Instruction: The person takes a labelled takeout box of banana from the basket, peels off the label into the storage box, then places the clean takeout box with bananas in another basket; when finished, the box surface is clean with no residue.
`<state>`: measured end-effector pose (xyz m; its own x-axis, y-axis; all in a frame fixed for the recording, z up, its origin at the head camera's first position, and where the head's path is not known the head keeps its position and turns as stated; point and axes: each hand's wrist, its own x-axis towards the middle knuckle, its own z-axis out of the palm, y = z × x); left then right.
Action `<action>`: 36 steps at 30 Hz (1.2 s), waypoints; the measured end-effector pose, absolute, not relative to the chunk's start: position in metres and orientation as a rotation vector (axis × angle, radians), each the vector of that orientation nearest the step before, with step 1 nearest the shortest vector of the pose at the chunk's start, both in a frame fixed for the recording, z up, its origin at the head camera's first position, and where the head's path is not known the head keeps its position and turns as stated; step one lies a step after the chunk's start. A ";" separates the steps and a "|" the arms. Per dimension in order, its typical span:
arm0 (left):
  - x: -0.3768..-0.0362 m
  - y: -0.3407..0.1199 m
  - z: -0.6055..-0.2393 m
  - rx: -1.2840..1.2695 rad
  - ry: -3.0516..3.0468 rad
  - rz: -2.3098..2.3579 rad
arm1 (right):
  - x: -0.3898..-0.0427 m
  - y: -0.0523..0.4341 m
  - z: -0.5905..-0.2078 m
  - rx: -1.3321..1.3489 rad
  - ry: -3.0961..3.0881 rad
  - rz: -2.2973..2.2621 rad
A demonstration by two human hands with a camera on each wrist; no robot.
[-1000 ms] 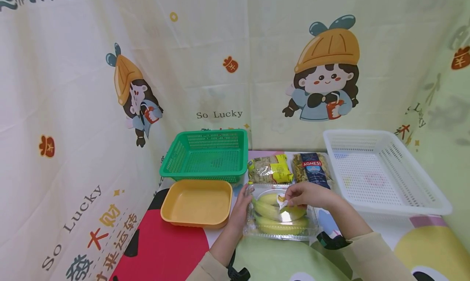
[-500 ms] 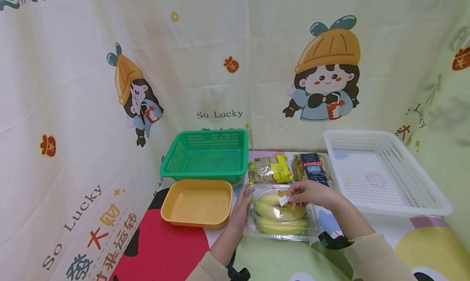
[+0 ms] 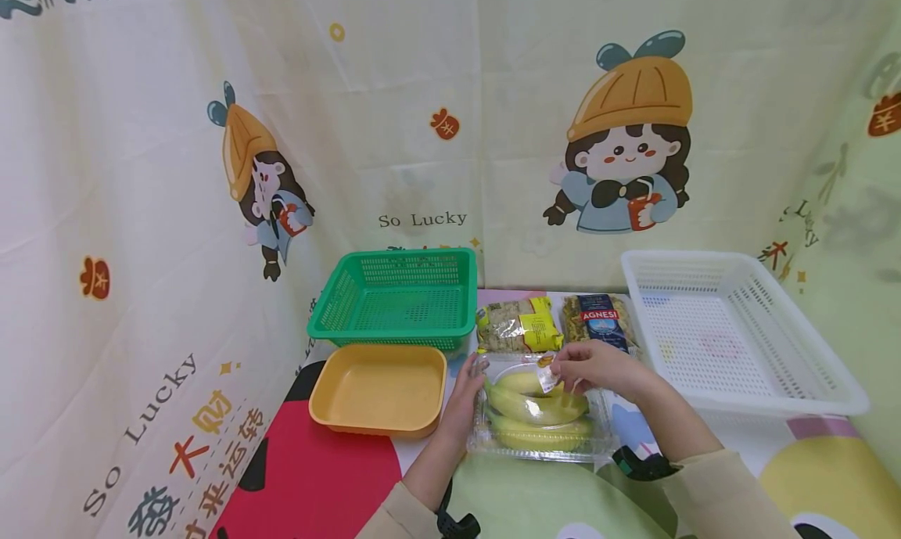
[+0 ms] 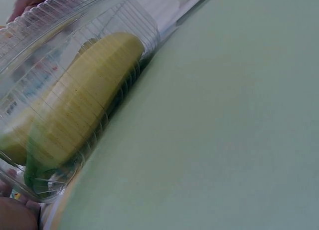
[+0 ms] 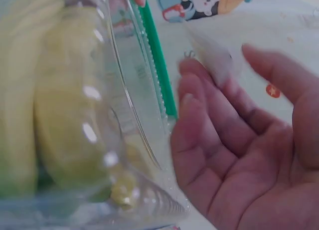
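Right hand (image 3: pixel 597 367) has raised the label (image 3: pixel 546 375) higher over the banana box (image 3: pixel 535 450), fingers curled on it, thumb apart; peeling judged done. Left hand (image 3: pixel 461 398) touches box's left side, grip unclear. Box lies in from desk's (image 3: pixel 542 496) far edge.

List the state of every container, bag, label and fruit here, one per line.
Clear container: covered; whether fastened, unclear
Bananas: inside the container, mostly yellow, unpeeled
Label: held in the right grip, apart from the container
Yellow-ended bag: filled, lying flat
AGNESI bag: filled, lying flat, partly hidden
Green basket: upright, empty
Orange tray: upright, empty
White basket: upright, empty
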<state>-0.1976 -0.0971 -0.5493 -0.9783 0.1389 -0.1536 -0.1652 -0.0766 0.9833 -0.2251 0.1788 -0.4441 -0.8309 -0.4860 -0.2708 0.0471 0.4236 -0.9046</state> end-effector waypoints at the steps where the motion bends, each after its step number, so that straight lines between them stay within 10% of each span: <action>1: -0.198 -0.097 -0.549 -0.037 1.983 2.160 | -0.225 0.178 -0.444 -0.370 2.186 -1.426; 36: -0.183 -0.107 -0.515 0.081 2.361 1.980 | -0.219 0.178 -0.450 -0.418 2.258 -1.417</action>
